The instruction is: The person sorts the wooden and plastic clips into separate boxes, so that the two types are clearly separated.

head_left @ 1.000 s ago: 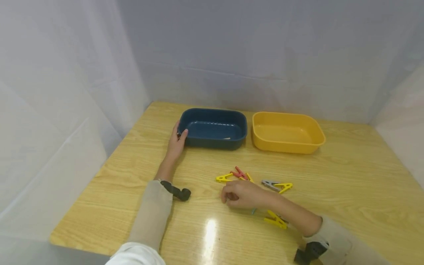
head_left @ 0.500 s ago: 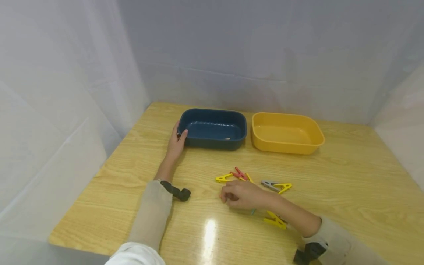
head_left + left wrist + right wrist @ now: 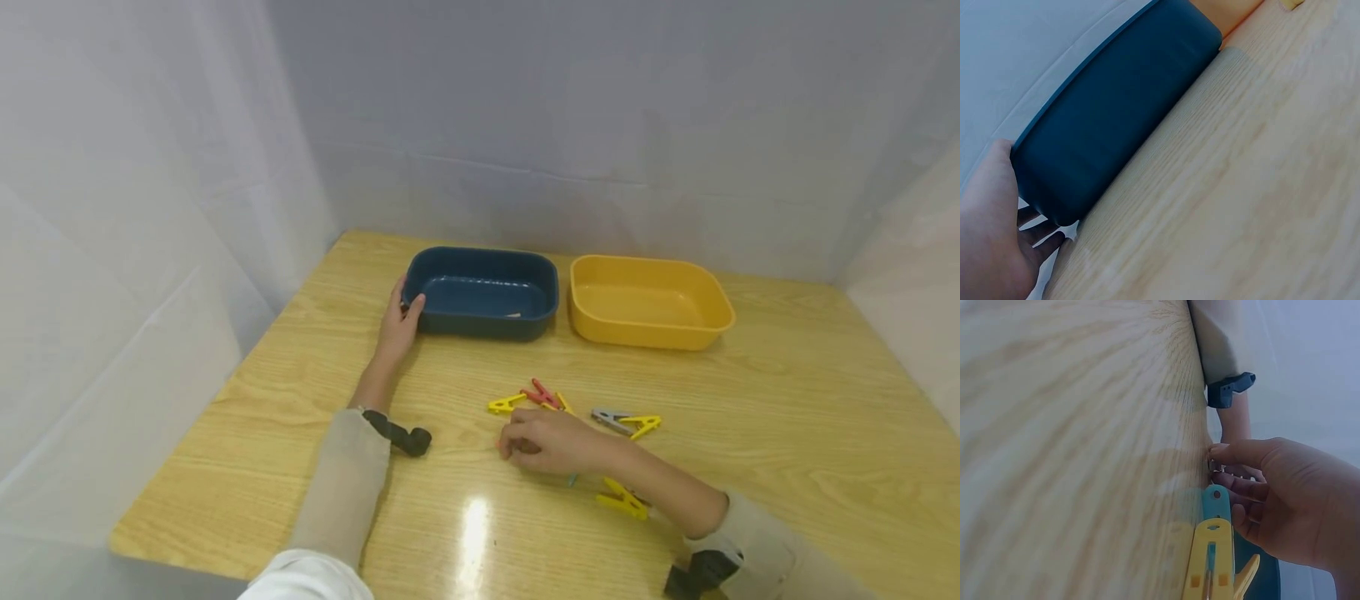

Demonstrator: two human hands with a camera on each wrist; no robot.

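Observation:
My left hand (image 3: 397, 325) grips the left end of a dark blue tub (image 3: 486, 327), with the thumb hooked over its rim. The left wrist view shows the same hand (image 3: 991, 231) against the tub's (image 3: 1116, 119) side wall. My right hand (image 3: 551, 440) rests on the table with its fingers curled down, and the fingertips (image 3: 1229, 453) pinch a small clip that is mostly hidden. Under that hand lie a teal clip (image 3: 1216, 503) and a yellow clip (image 3: 1210, 562).
A yellow tub (image 3: 651, 333) stands right of the blue one. Loose clips lie in front: yellow (image 3: 506, 405), red (image 3: 542, 393), grey (image 3: 611, 417), yellow (image 3: 643, 423) and yellow (image 3: 622, 500). White sheeting walls the wooden table (image 3: 787, 400) at the back and left.
The right hand has edged slightly away from me over the clips. The left hand and both tubs have stayed put.

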